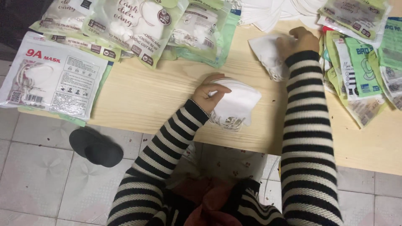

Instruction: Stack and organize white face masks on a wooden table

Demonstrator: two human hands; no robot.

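**Two hands, two bunches of white masks on a low wooden table**

Obs. 1: The stack of white masks (239, 102) lies near the front edge of the wooden table (167, 90), just left of centre. The masks are folded flat, edges aligned; individual count not readable. Ear loops hang in a tangle at the lower edge of the stack.

Obs. 2: The left hand (210, 93) is clamped on that stack from its left side, fingers curled over the top layer, thumb along the near side.

Obs. 3: The right hand (298, 40) is further back on the table, closed on a second bunch of white masks (268, 54). The fingers cover its right end; loops dangle below. The two bunches are well apart.

Obs. 4: Both forearms are in black-and-white striped sleeves.

Containers:
- Back left: roughly four or five overlapping clear packets with green trim (138, 25), each showing white masks inside.
- Far left: one large white mask packet (54, 77), overhanging the table edge, masks visible through its window.
- Right: a fanned heap of flat green-and-white packets (360, 71); number not separable, contents not visible.
- Back centre: a loose pile of white masks (268, 12), unpacked.

Floor: pale tiles, with one black sandal (97, 147) beside the table's left front.
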